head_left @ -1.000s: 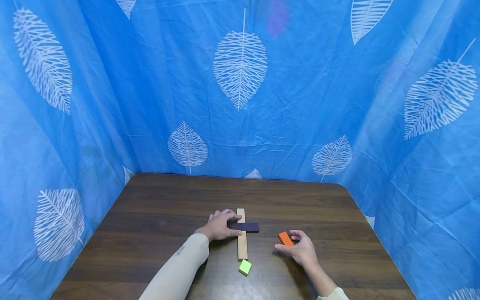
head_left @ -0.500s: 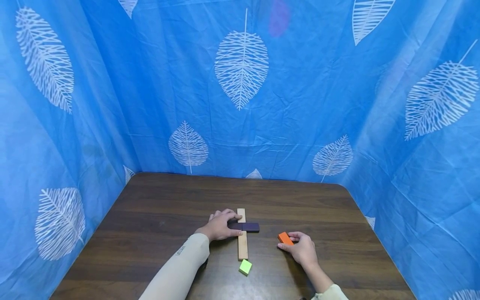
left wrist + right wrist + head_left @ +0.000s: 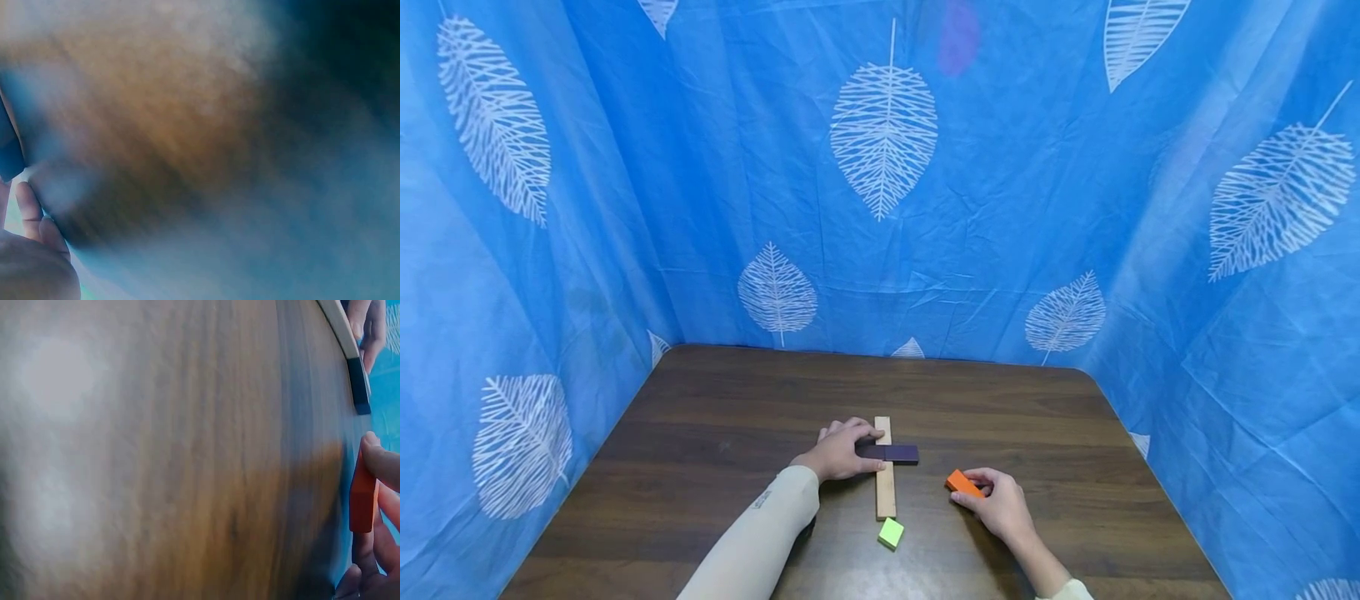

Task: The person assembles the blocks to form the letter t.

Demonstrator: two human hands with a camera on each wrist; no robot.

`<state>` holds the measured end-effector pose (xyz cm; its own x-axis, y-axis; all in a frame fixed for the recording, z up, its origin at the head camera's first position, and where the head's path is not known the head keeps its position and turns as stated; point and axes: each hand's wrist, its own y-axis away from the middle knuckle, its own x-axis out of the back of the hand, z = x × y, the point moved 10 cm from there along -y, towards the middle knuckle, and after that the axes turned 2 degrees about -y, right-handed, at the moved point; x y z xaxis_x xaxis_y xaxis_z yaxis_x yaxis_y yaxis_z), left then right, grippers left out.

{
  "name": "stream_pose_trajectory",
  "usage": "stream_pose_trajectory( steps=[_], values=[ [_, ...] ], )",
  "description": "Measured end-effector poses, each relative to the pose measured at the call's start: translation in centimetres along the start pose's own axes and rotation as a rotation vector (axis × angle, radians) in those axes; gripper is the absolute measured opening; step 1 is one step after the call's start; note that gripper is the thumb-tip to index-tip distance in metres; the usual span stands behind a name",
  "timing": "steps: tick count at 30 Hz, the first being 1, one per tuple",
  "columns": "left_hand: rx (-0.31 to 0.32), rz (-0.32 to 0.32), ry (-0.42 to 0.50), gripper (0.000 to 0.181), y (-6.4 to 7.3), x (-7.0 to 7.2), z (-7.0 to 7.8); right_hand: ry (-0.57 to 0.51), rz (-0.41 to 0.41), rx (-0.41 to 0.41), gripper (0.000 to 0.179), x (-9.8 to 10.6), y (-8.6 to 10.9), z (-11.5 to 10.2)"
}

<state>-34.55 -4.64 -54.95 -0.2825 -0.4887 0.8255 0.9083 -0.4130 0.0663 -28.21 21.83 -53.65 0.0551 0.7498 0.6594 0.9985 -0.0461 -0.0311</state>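
Note:
My right hand (image 3: 1006,507) pinches an orange rectangular block (image 3: 964,483) between thumb and fingers, right of the other blocks. In the right wrist view the orange block (image 3: 362,503) shows with the thumb against it. My left hand (image 3: 838,451) lies at a cross-shaped layout, thumb and index finger spread to either side of a dark purple bar (image 3: 902,454). Their tips touch the light wooden strip (image 3: 886,492). A seam shows across the purple bar, and its left part is partly hidden by the hand. Beyond the strip's near end lies a lime-green block (image 3: 891,533).
The blocks lie on a dark wood-grain table (image 3: 737,400). Blue curtains (image 3: 880,275) with white leaf prints surround its back and sides. The left wrist view is mostly blurred, with a few fingers (image 3: 28,206) at its left edge.
My right thumb and fingers have closed on the orange block, which has shifted a little left and nearer. My left hand and the other blocks hold their places.

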Motion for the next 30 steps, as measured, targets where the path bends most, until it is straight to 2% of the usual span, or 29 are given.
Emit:
stream_pose_trajectory(
  steps=[6, 10, 19, 24, 30],
  values=[
    [0.003, -0.004, -0.001, 0.061, 0.0, 0.1, 0.3, -0.093, -0.088, 0.034, 0.037, -1.2, 0.8, -1.0],
    [0.003, -0.002, -0.004, 0.061, 0.0, 0.1, 0.2, -0.092, -0.146, 0.086, 0.036, -2.0, 1.2, -1.7],
    [0.011, -0.004, -0.003, 0.062, -0.1, -0.1, -0.2, 0.03, -0.238, 0.221, 0.032, -3.5, 2.2, -3.5],
    [0.018, -0.009, -0.001, 0.062, -0.1, -0.2, -0.3, 0.041, -0.278, 0.307, 0.03, -4.3, 2.9, -4.8],
    [0.023, -0.015, 0.005, 0.062, -0.1, -0.2, -0.3, 0.058, -0.332, 0.363, 0.03, -5.2, 3.6, -5.7]
  ],
)
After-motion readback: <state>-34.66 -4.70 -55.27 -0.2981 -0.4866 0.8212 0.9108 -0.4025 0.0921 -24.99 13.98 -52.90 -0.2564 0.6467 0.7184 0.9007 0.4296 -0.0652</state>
